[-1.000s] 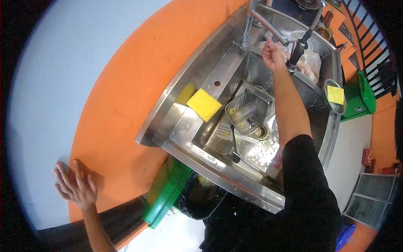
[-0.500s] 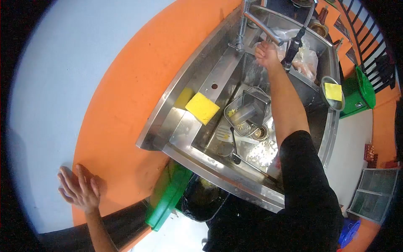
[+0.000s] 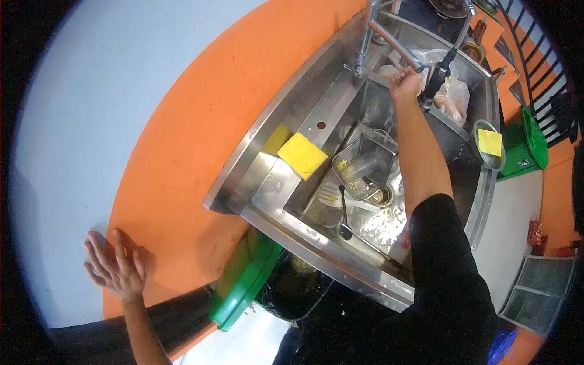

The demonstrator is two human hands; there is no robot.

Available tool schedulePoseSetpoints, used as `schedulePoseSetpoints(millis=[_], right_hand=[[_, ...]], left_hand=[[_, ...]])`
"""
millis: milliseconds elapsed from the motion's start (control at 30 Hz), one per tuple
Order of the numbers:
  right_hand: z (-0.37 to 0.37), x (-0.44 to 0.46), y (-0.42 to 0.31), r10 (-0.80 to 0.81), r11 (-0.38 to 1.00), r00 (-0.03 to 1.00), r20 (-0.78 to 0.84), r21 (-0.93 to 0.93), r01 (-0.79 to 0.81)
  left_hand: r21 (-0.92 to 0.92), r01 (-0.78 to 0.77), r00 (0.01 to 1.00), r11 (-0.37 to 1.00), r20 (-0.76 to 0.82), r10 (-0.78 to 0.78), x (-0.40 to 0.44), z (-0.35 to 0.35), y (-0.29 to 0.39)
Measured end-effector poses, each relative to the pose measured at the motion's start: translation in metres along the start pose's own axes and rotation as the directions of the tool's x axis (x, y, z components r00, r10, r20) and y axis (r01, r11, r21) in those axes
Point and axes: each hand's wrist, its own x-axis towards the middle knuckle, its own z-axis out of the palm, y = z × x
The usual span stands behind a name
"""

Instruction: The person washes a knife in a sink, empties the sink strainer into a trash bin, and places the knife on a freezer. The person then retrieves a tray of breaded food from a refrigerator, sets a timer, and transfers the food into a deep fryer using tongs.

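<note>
My left hand [image 3: 115, 267] lies against the orange and grey wall, its fingers spread and holding nothing. At the sink's far end, my right hand [image 3: 406, 85] is curled closed just below the tip of the faucet spout [image 3: 398, 45]. Whatever its fingers may hold is hidden. Water seems to fall below it into the steel sink [image 3: 292, 228]. In the basin are a wire-handled metal basket [image 3: 356, 170] with yellow food bits, a white slotted turner [image 3: 328, 193] and a dark-handled utensil [image 3: 344, 213]. A yellow sponge [image 3: 303, 156] rests on the sink's left ledge.
Plastic bags [image 3: 453, 100] fill the far compartment beside a black spray handle [image 3: 438, 76]. On the right rim sits a metal dish [image 3: 480, 139] with a yellow sponge piece [image 3: 490, 142]. A green bin [image 3: 526, 146] stands beyond, and a green lid [image 3: 246, 280] leans below the front edge.
The view has shifted slightly, so the sink appears a little farther right. My left hand stays on the wall, and my right hand remains curled under the spout.
</note>
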Motion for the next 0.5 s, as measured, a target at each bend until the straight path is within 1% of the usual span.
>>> schedulePoseSetpoints(millis=[100, 167, 233, 267, 300, 367, 400, 467, 500], right_hand=[[-0.003, 0.007, 0.005, 0.003, 1.000, 0.999, -0.050, 0.003, -0.003], [-0.012, 0.018, 0.004, 0.098, 0.993, 0.988, 0.121, 0.060, -0.105], [-0.013, 0.030, 0.013, 0.206, 0.965, 0.930, 0.305, 0.093, -0.245], [-0.009, 0.014, 0.012, 0.213, 0.968, 0.882, 0.421, 0.031, -0.248], [0.005, 0.003, 0.012, 0.204, 0.978, 0.953, 0.222, -0.011, -0.207], [0.000, 0.007, 0.017, 0.169, 0.984, 0.918, 0.360, -0.004, -0.180], [0.000, 0.011, 0.023, 0.181, 0.977, 0.927, 0.330, -0.168, -0.131], [0.012, -0.002, 0.039, 0.181, 0.881, 0.949, 0.260, -0.472, -0.039], [0.017, -0.008, 0.044, 0.224, 0.791, 0.922, 0.316, -0.611, 0.018]], left_hand=[[-0.007, 0.010, 1.000, 1.000, -0.003, -0.010, -0.002, 0.002, -0.001], [0.004, 0.018, 1.000, 1.000, 0.012, -0.018, -0.001, 0.001, 0.000], [0.001, 0.024, 1.000, 1.000, 0.010, -0.024, 0.001, 0.002, 0.002], [0.004, 0.032, 0.999, 0.999, 0.013, -0.032, -0.001, 0.002, 0.001], [0.014, 0.029, 0.999, 0.999, 0.024, -0.029, -0.004, 0.001, -0.002], [0.015, 0.021, 1.000, 1.000, 0.016, -0.022, -0.003, 0.003, -0.001], [0.010, 0.031, 0.999, 0.999, 0.028, -0.031, -0.006, 0.004, -0.001], [0.004, 0.035, 0.999, 0.999, 0.017, -0.035, -0.006, 0.005, 0.000], [0.005, 0.033, 0.999, 0.999, 0.012, -0.034, -0.005, 0.005, -0.001]])
